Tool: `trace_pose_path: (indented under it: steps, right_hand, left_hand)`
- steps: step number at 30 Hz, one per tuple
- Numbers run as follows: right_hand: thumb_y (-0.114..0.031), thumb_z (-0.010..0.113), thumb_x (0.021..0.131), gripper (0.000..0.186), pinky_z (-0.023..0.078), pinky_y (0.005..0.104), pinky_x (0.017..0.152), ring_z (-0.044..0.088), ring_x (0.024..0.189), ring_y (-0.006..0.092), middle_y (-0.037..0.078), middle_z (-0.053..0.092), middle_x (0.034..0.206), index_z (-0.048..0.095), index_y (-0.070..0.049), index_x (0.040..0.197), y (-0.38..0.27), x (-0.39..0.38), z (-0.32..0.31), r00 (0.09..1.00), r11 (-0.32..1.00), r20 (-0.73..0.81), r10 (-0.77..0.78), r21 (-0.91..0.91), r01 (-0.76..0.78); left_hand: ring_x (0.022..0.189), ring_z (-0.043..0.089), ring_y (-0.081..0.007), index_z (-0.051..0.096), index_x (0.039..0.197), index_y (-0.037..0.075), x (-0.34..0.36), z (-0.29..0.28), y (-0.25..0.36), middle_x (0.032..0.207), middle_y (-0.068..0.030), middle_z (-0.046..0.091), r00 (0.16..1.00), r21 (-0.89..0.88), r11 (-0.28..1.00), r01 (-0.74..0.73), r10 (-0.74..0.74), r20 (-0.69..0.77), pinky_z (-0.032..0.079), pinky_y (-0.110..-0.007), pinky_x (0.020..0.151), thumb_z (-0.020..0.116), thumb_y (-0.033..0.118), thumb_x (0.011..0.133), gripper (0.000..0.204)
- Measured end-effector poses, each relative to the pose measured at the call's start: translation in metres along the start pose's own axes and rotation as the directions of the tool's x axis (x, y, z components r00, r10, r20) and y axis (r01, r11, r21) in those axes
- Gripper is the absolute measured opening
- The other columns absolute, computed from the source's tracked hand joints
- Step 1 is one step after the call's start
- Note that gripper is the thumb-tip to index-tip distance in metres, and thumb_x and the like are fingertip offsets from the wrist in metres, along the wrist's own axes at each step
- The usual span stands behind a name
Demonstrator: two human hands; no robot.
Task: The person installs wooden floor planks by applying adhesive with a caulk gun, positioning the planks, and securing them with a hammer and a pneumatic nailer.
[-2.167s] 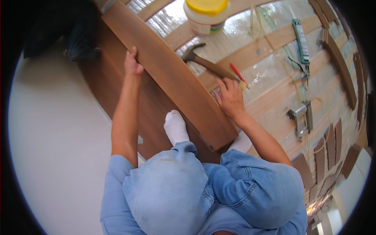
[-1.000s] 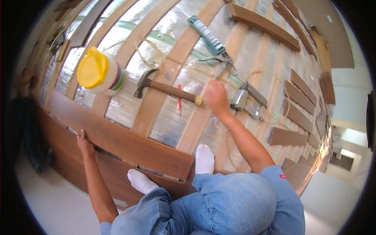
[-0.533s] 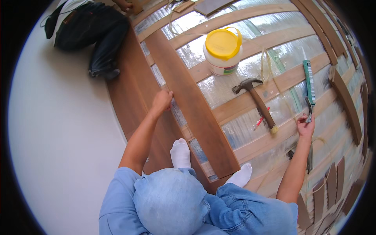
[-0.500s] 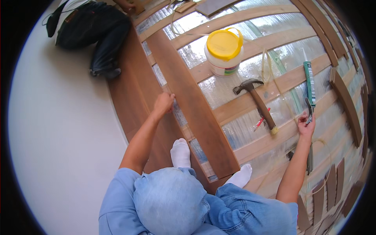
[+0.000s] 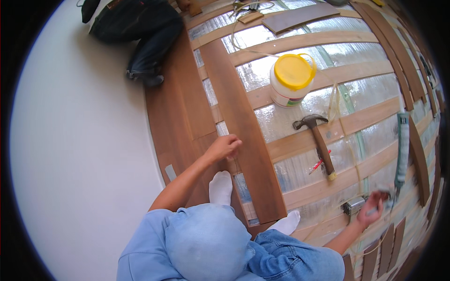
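The long brown floorboard (image 5: 243, 140) lies loose across the pale wooden joists (image 5: 309, 42), running from about eleven o'clock down to six, just beside the laid brown flooring (image 5: 173, 122). The left hand (image 5: 224, 147) rests on the board's left edge, fingers curled together against it. At four o'clock the right hand (image 5: 372, 208) reaches out over a small metal tool (image 5: 352, 206) — blurred, so I cannot tell whether the fingers grip anything. Between the two hands lie a hammer (image 5: 318, 143) and a red pencil (image 5: 318, 165). At one o'clock from the hammer stands a white tub with a yellow lid (image 5: 291, 82); a caulking tube (image 5: 401, 145) lies at three o'clock. Two white socks (image 5: 221, 186) press against the board's near end — a dark bag (image 5: 136, 28) sits at eleven.
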State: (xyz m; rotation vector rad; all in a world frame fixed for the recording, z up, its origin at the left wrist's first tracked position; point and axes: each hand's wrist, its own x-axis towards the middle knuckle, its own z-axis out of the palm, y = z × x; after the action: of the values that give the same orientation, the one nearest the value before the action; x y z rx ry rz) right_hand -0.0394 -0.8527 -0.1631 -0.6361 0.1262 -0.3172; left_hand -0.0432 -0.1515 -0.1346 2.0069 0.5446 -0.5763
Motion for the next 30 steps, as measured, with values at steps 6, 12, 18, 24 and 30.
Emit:
trace_pose_path:
  steps: [6,12,18,24,30]
  right_hand:
    - [-0.010,0.059,0.080,0.082,0.029,0.0548,0.124,0.038,0.148,0.0386,0.023,0.042,0.158,0.033,0.002,0.157,-0.052,-0.094,0.168,0.998,0.931,0.040,-0.058,-0.358,0.068]
    - [-0.012,0.062,0.077,0.076,0.049,0.0567,0.108,0.062,0.119,0.0372,0.023,0.057,0.132,0.042,0.004,0.148,-0.016,-0.085,0.326,0.927,0.854,0.245,0.282,-0.504,-0.127]
    - [-0.026,0.073,0.090,0.068,0.053,0.0618,0.100,0.065,0.112,0.0371,0.021,0.060,0.125,0.046,0.004,0.145,0.051,-0.075,0.439,0.692,0.592,0.346,0.634,-0.792,-0.147]
    - [-0.032,0.069,0.090,0.064,0.050,0.0552,0.105,0.063,0.118,0.0350,0.020,0.060,0.126,0.049,0.003,0.141,0.127,-0.067,0.518,0.548,0.524,0.288,0.785,-0.780,-0.341]
    - [-0.026,0.062,0.098,0.051,0.050,0.0492,0.104,0.064,0.117,0.0337,0.019,0.064,0.124,0.051,0.002,0.139,0.221,-0.071,0.567,0.533,0.418,0.110,0.839,-0.759,-0.500]
  left_hand:
    - [0.098,0.070,-0.0164,0.068,0.125,0.005,-0.005,0.036,0.112,0.108,-0.0088,0.074,0.831,-0.340,0.910,-0.236,0.371,0.415,0.055,-0.033,0.088,0.070,0.034,0.099,0.039]
    - [0.125,0.060,-0.0183,0.050,0.145,0.003,-0.051,0.061,0.212,0.134,-0.0088,0.065,0.584,-0.949,0.315,-0.033,0.776,0.237,0.048,-0.039,0.111,0.077,0.033,0.095,0.064]
    - [0.129,0.060,-0.0235,0.057,0.135,0.008,-0.046,0.009,0.195,0.135,-0.0103,0.065,0.774,-0.966,-0.206,0.155,0.633,-0.011,0.044,-0.043,0.117,0.066,0.037,0.102,0.045]
    - [0.120,0.066,-0.0222,0.058,0.130,0.007,-0.014,-0.048,0.165,0.124,-0.0082,0.071,0.870,-0.934,-0.356,-0.008,0.457,-0.182,0.054,-0.040,0.108,0.069,0.043,0.098,0.050]
    - [0.109,0.071,-0.0213,0.059,0.125,0.006,0.057,-0.104,0.115,0.117,-0.0091,0.073,0.900,-0.951,-0.299,-0.082,0.388,-0.199,0.060,-0.039,0.096,0.066,0.047,0.100,0.048]
